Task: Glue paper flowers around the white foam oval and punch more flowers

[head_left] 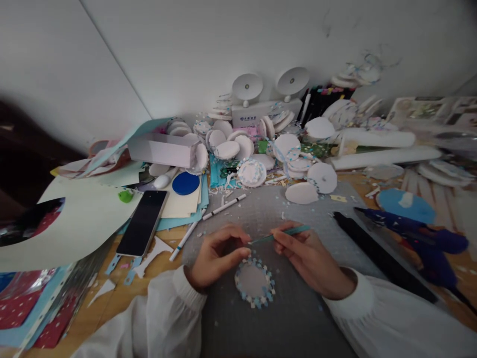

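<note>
My right hand (305, 256) is closed around slim teal tweezers (298, 229), their points aimed left. At those points, a tiny pale piece shows by the fingertips of my left hand (219, 253). My left thumb and forefinger curl together there; what they pinch is too small to make out. Just below lies a round disc (255, 279) with a pale centre, its rim lined with small blue and white paper shapes. It rests on a grey cutting mat (238, 328).
A blue glue gun (417, 228) and a black tube-like object (380, 253) lie at right. At left are a phone (143, 223), white pens (224, 207) and coloured paper. White discs (286, 147) and paper scraps crowd the back, before a white box (266, 113).
</note>
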The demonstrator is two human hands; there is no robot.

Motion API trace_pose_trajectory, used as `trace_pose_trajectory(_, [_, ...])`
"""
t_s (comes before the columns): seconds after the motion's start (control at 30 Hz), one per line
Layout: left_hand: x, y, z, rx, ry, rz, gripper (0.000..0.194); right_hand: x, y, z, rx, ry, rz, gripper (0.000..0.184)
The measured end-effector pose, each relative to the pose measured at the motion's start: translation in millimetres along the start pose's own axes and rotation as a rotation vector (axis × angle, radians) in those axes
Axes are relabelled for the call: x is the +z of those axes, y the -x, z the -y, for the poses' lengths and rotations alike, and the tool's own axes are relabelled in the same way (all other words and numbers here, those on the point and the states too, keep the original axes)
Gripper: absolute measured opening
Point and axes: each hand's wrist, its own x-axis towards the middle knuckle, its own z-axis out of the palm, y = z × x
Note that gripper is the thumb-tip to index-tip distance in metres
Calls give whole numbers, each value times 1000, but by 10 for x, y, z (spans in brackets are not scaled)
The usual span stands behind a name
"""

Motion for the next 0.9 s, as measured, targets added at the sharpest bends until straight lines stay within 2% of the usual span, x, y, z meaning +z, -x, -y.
trace_pose_trajectory(0.1, [5, -7, 24, -1, -21, -21, 12, 24, -36, -16, -5, 9, -2, 24])
trace_pose_trajectory(0.23, [-7, -24, 23, 2, -31, -41, 10, 32, -91, -31, 1, 9, -22, 26])
trace_pose_trajectory(0.6, [-33, -60, -37, -6, -46, -79, 15, 12, -198, -82, -14, -7, -55, 30])
trace_pose_trajectory(0.9, [-12, -61, -28, 4, -62, -70, 19, 0, -174, -64, -80, 13, -50, 36])
